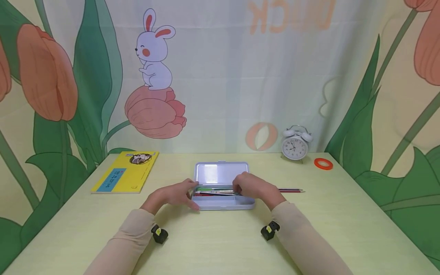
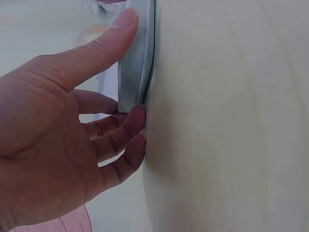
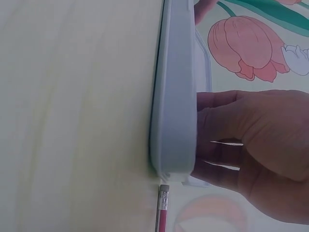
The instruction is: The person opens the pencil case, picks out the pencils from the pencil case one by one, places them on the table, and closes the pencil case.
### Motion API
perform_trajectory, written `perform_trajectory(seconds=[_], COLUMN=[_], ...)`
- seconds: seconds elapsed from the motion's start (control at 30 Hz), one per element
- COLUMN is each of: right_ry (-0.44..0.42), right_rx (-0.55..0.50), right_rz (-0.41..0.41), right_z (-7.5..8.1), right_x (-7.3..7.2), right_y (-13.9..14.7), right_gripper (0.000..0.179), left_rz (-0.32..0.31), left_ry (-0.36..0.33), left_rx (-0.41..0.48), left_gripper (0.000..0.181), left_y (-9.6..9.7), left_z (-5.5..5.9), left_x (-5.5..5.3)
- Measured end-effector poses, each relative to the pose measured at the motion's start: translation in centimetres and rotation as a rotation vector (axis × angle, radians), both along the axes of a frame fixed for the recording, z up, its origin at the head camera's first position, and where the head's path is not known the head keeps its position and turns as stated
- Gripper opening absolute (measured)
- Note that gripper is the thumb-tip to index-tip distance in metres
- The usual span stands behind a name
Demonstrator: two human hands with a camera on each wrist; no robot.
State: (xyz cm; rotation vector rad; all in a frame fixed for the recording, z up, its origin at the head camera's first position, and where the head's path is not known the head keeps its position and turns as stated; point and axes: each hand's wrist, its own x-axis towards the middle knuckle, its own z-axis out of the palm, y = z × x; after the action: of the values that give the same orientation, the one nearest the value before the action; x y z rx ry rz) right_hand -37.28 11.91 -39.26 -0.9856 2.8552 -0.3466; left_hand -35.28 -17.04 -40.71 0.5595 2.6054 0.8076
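Observation:
A pale pencil case lies with its lid raised at the back. Several pens and pencils, some green, red and white, lie lengthwise in its rear compartment. My left hand grips the case's left end, thumb on the front side and fingertips low at the end wall in the left wrist view. My right hand reaches down into the right part of the case with bent fingers. The front wall hides its fingertips in the right wrist view, so I cannot tell whether they pinch anything.
A striped pencil lies on the table right of the case, its eraser end close to the case. A yellow book lies at the back left. A white alarm clock and a red-orange ring sit at the back right, before a printed curtain.

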Motion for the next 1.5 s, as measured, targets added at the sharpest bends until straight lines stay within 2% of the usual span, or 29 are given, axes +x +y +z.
perform_trajectory(seconds=[0.27,0.47,0.7,1.07,1.5], right_ry=[-0.006,0.023,0.017,-0.017,-0.031], right_rx=[0.022,0.024,0.034,0.072,0.037], right_rz=[0.025,0.072,0.085,0.038,0.054], right_z=[0.0,0.0,0.3,0.8,1.3], right_x=[0.0,0.0,0.3,0.2,0.1], right_y=[0.1,0.2,0.2,0.7,1.3], right_gripper=[0.019,0.025,0.03,0.05,0.052], left_rz=[-0.002,0.004,0.002,-0.006,-0.001], left_ry=[-0.005,-0.002,-0.002,-0.008,-0.017], left_rx=[-0.003,-0.018,-0.017,-0.009,-0.005], left_gripper=[0.101,0.102,0.102,0.101,0.102], left_y=[0.0,0.0,0.0,0.0,0.0], left_z=[-0.1,-0.2,0.0,0.0,0.2], left_x=[0.0,-0.1,0.0,0.1,0.1])
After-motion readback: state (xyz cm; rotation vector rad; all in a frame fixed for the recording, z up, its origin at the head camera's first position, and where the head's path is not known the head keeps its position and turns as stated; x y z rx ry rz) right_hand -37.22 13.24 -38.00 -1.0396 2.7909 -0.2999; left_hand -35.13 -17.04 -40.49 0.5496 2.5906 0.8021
